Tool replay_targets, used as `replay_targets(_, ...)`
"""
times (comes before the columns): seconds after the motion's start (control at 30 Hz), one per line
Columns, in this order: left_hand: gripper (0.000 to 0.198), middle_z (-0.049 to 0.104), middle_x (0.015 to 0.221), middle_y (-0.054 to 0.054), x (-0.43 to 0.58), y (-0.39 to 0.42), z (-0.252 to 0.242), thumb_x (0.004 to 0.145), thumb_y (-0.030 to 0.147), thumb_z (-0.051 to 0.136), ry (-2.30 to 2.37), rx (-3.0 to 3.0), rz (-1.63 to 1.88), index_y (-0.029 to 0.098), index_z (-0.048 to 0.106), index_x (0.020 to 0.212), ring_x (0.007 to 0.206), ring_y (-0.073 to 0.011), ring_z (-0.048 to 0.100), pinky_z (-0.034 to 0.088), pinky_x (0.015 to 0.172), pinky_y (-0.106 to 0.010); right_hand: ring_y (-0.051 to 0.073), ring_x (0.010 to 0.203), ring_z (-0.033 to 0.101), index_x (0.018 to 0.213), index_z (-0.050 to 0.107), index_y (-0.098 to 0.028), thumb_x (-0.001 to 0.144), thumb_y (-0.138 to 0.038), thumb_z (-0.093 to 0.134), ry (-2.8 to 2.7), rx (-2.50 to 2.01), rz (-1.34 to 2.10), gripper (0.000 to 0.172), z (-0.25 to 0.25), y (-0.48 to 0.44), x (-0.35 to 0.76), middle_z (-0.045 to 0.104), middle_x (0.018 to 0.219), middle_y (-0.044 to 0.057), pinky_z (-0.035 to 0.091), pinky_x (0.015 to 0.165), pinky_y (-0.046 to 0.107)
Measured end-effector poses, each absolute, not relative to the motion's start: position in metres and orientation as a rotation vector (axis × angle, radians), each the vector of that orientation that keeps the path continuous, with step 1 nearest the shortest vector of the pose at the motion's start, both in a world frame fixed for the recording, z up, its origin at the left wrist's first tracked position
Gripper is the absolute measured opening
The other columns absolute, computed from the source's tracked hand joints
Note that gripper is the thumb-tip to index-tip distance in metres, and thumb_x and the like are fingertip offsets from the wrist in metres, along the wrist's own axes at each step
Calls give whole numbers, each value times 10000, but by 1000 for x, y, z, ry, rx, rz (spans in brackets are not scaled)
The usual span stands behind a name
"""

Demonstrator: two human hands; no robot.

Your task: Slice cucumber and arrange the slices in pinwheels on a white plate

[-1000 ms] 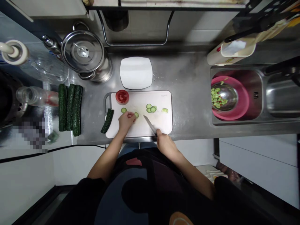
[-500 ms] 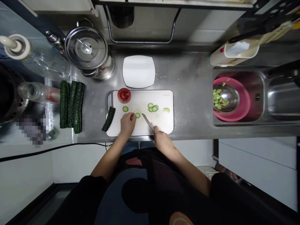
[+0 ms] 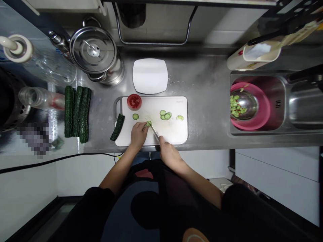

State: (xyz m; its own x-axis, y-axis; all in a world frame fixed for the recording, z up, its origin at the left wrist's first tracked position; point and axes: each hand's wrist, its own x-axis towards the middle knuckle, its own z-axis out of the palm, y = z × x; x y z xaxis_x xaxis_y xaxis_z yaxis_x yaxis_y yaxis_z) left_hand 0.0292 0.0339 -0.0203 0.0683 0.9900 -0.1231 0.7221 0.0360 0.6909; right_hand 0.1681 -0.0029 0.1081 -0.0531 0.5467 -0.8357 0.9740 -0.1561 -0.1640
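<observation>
White plastic, by the look of it, the cutting board [image 3: 174,132] sits mid-frame. Near the centre of the picture, the left hand [image 3: 139,134] has its fingers curled close together, a cucumber piece [image 3: 148,123] held at the tips. The right hand [image 3: 171,154] is wrapped firmly round the handle of the knife [image 3: 154,132] — its blade tip at that piece. This looks like a cutting step; the next move seems to call for steady pressure — fingertips clear of the edge.
</observation>
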Motion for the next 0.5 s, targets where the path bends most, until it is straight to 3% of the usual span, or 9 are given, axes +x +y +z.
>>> replay_targets(0.5,194,688,946,-63,31,35,-16,835,189,597,1723,1667,520,206,700,998,885,-192,627,492,848,-314,209,932,675,1276,422,-129,850,46,322,1592,1763,-1142,472,103,-3,164,685,1021,160,451,716,252)
